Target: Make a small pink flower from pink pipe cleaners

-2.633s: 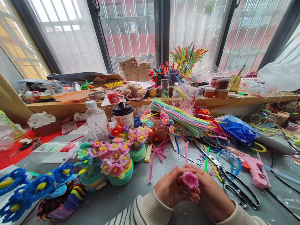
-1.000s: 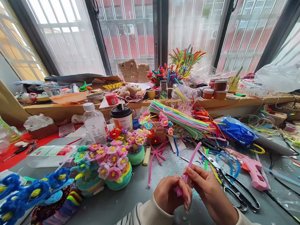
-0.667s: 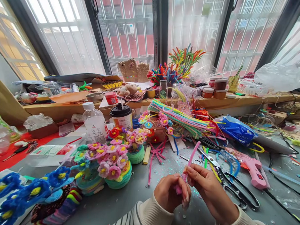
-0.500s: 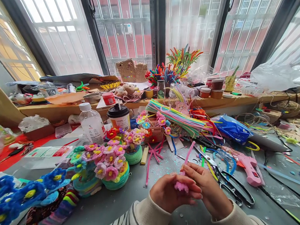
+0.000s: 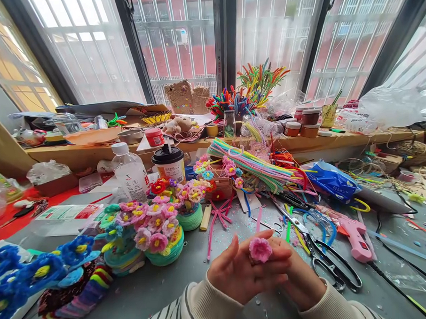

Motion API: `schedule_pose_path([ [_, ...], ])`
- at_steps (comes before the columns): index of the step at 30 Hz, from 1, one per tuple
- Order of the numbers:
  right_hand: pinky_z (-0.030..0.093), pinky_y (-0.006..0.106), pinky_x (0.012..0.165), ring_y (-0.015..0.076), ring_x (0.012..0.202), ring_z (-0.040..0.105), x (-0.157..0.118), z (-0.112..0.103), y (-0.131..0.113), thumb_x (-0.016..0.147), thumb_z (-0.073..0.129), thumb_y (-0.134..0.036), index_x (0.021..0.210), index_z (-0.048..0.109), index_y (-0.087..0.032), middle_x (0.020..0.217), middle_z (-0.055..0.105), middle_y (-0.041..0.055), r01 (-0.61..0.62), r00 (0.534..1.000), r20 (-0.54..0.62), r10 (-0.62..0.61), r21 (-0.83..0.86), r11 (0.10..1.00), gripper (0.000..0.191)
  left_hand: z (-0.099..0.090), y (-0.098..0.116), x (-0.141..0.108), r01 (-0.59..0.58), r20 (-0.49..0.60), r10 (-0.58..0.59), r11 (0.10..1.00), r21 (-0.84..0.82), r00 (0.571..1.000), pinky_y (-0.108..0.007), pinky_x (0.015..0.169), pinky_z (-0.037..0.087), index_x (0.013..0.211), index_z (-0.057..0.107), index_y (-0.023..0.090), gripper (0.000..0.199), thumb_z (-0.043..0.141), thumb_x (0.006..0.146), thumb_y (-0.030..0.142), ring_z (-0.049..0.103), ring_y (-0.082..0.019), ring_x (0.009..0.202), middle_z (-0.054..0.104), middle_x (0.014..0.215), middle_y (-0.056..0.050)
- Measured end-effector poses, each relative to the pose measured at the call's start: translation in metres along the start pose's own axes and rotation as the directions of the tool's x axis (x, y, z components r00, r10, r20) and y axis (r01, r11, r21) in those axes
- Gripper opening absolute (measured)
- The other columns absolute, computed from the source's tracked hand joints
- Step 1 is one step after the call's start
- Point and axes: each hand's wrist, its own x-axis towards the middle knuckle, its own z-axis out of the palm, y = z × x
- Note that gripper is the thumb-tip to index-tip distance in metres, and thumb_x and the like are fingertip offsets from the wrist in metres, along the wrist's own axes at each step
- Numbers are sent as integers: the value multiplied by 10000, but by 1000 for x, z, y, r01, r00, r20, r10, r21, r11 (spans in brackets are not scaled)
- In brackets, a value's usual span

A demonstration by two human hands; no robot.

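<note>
- Broadly, a grey, debris-flecked tabletop (image 5: 134, 299) fills the foreground; a long brown ledge (image 5: 198, 145) crosses behind it.
- Planter, lower left: a low, multicoloured, stripe-sided fuzzy planter (image 5: 76, 299), with large blue fuzzy flowers with yellow centres (image 5: 44, 272) spreading above and beside its rim.
- Bottle: a clear plastic bottle with a white cap (image 5: 129, 177), upright; its fill level cannot be told.
- Hands, centre: the left hand (image 5: 239, 276) shows its palm side, fingers extended and lying close together, thumb standing apart. The right hand (image 5: 301, 273) lies behind and against it; its fingertips are hidden, so whether they pinch anything cannot be told.
- Larger pot: a round turquoise-and-yellow coiled pot (image 5: 167, 253), crowded with pink fuzzy flowers with yellow centres (image 5: 157, 223).
- Drink: a printed paper cup with a black lid and straw (image 5: 170, 170), upright; the lid conceals the contents.
- Smaller pot: a pale green coiled pot (image 5: 190, 220), topped by pink and cream fuzzy flowers (image 5: 189, 193).
- Ledge vessels: a yellow-stained clear cup (image 5: 329, 117) holding thin green sticks (image 5: 337, 97); a clear glass jar with a green label (image 5: 229, 125), contents indistinct.
- Bloom: a ruffled pink fuzzy flower (image 5: 260, 249), facing the viewer before the left hand's fingers; a straight pink fuzzy stem (image 5: 259, 220) rises behind them, any join hidden.
</note>
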Motion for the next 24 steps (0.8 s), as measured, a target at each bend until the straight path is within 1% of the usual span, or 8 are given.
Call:
schedule_pose_path([
  [3,302,207,395,81,386,402,-1,0,-3,582,630,-370,565,596,-170,426,498,-24,29,1000,3,-29,-56,998,203,-2,-3,2,-42,-49,44,998,36,998,-361,817,310,1086,456,106,468,347,760,424,524,-229,920,606,912,-116],
  [5,294,188,403,62,388,374,-2,0,-6,620,603,-373,572,573,-154,421,458,-45,85,996,-4,-86,-111,990,226,-6,-6,5,-92,-99,103,990,108,990,-313,689,381,953,538,87,402,405,741,401,576,-184,712,606,698,-74],
  [8,320,192,468,68,462,392,-5,-1,-9,646,580,-379,574,551,-140,495,466,-37,171,984,-24,-179,-200,965,251,-13,-12,10,-212,-118,245,948,239,962,-213,423,360,732,575,84,352,465,694,416,482,-92,397,495,454,-6],
  [10,319,201,485,73,471,378,-6,-2,-9,665,561,-382,561,535,-139,488,442,-38,208,975,-18,-221,-267,941,266,-16,-14,12,-223,-135,273,927,302,952,-188,358,313,648,555,93,343,456,696,418,393,-56,311,418,386,27],
  [18,290,213,488,78,475,341,-7,-3,-11,678,544,-385,572,523,-143,467,399,-47,231,969,5,-248,-378,896,265,-15,-16,8,-205,-166,310,866,457,936,-188,324,237,539,514,113,360,423,704,419,292,-41,270,329,328,54],
  [21,289,218,488,81,475,342,-9,-2,-14,667,548,-397,596,552,-134,466,399,-43,234,967,-1,-254,-380,895,272,-10,-14,6,-149,-216,305,832,535,928,-199,334,229,524,500,120,415,361,718,460,298,-53,286,338,338,44],
  [23,288,217,486,81,475,342,-10,-1,-17,648,565,-398,613,569,-129,465,402,-42,240,965,-12,-262,-368,898,271,-6,-13,4,-75,-240,307,743,665,921,-217,390,283,528,503,121,452,289,752,450,372,-76,352,403,402,9],
  [24,287,215,485,80,474,342,-10,0,-18,634,578,-396,615,574,-128,464,405,-42,243,963,-21,-267,-353,904,269,-4,-12,3,-34,-224,316,643,765,922,-235,459,328,514,506,121,481,234,782,414,412,-93,405,431,426,-11],
])
